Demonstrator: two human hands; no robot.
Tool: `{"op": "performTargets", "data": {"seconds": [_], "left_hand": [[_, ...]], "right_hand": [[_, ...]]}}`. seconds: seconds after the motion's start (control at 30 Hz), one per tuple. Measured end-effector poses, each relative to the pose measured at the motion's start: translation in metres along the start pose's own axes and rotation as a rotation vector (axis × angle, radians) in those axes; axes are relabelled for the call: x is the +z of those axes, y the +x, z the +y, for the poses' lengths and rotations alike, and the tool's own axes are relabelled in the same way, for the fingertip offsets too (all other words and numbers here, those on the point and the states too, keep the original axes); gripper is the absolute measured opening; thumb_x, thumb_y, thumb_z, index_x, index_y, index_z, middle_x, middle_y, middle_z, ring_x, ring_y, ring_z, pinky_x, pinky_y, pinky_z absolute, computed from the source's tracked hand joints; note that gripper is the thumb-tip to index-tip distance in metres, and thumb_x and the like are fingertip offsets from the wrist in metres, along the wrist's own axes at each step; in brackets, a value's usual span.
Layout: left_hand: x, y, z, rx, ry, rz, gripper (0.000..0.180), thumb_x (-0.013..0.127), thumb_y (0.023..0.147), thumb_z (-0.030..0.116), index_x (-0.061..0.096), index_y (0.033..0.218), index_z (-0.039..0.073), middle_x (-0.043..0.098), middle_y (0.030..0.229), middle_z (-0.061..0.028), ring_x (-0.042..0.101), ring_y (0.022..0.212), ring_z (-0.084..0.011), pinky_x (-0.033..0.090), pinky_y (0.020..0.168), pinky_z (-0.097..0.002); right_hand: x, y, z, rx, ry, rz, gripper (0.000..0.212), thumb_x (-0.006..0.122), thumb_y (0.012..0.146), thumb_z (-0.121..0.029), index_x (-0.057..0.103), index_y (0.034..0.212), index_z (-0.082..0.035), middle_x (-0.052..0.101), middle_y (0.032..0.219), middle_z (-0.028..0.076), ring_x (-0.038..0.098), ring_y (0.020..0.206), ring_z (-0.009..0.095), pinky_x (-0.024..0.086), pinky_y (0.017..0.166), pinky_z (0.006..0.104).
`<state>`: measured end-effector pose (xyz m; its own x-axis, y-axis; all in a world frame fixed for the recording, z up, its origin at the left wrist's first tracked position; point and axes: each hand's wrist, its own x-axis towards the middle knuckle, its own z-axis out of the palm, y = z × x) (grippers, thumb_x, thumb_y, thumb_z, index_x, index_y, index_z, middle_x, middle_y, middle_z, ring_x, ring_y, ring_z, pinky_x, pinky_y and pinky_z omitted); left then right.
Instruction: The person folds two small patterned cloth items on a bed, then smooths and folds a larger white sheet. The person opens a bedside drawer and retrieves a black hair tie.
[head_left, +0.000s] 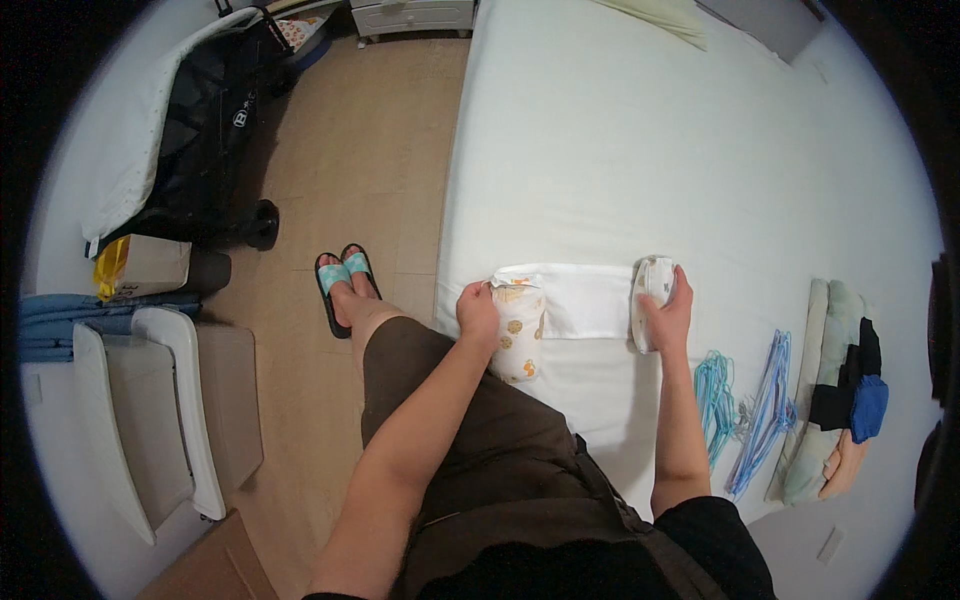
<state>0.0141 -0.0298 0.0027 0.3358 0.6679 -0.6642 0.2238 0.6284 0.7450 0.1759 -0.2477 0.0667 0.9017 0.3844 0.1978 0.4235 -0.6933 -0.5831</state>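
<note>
A white cloth (588, 302) lies stretched flat across the near part of the bed (600, 160). Its left end is a patterned part (520, 335) with orange and brown printed figures, hanging toward me. My left hand (479, 312) pinches the upper left corner of this part between thumb and fingers. At the other end, the cloth is folded over into a narrow upright bundle (651, 285) showing a faint print. My right hand (670, 312) is closed around that bundle from the right, thumb on the near side.
Light blue-green hangers (714, 400) and blue hangers (765, 420) lie right of my right forearm. Beyond them are rolled pale bedding (828, 400) and dark and blue clothes (868, 405). Left stand a black mesh stroller-like frame (215, 130) and white plastic bins (180, 400) on the floor.
</note>
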Motion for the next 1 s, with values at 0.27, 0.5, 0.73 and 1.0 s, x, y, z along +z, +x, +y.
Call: {"op": "performTargets", "data": {"seconds": [0.27, 0.5, 0.73, 1.0], "left_hand": [[-0.004, 0.005, -0.009, 0.117, -0.008, -0.044, 0.019, 0.046, 0.088, 0.012, 0.055, 0.095, -0.003, 0.059, 0.086, -0.0078, 0.054, 0.076, -0.0135, 0.043, 0.070, -0.0249], [-0.010, 0.000, -0.008, 0.199, -0.071, -0.126, 0.018, 0.046, 0.087, 0.011, 0.055, 0.094, -0.003, 0.059, 0.085, -0.0078, 0.054, 0.075, -0.0122, 0.044, 0.069, -0.0242], [-0.009, -0.001, -0.003, 0.266, -0.035, -0.161, 0.015, 0.047, 0.086, 0.007, 0.056, 0.094, -0.003, 0.060, 0.081, -0.0056, 0.054, 0.073, -0.0106, 0.044, 0.066, -0.0222], [-0.013, -0.010, 0.011, 0.246, -0.071, -0.381, 0.017, 0.048, 0.086, 0.005, 0.058, 0.097, -0.003, 0.060, 0.083, -0.0036, 0.054, 0.074, -0.0079, 0.044, 0.066, -0.0220]], "right_hand": [[0.056, -0.043, -0.102, -0.196, 0.321, -0.187, 0.041, 0.067, 0.069, -0.007, 0.054, 0.108, -0.004, 0.053, 0.106, 0.013, 0.052, 0.097, 0.023, 0.043, 0.079, 0.0315], [0.113, -0.019, -0.117, 0.240, 0.647, -0.557, 0.021, 0.058, 0.081, -0.011, 0.057, 0.099, 0.000, 0.060, 0.080, 0.003, 0.055, 0.072, 0.010, 0.045, 0.066, 0.0232], [0.114, -0.006, -0.119, 0.499, 1.085, -0.542, 0.013, 0.056, 0.084, -0.012, 0.060, 0.090, -0.001, 0.059, 0.074, 0.001, 0.051, 0.063, 0.006, 0.043, 0.056, 0.0206], [0.108, 0.004, -0.123, 0.379, 1.039, -0.573, 0.013, 0.060, 0.080, -0.006, 0.060, 0.090, 0.000, 0.059, 0.073, 0.002, 0.053, 0.063, 0.007, 0.044, 0.055, 0.0204]]}}
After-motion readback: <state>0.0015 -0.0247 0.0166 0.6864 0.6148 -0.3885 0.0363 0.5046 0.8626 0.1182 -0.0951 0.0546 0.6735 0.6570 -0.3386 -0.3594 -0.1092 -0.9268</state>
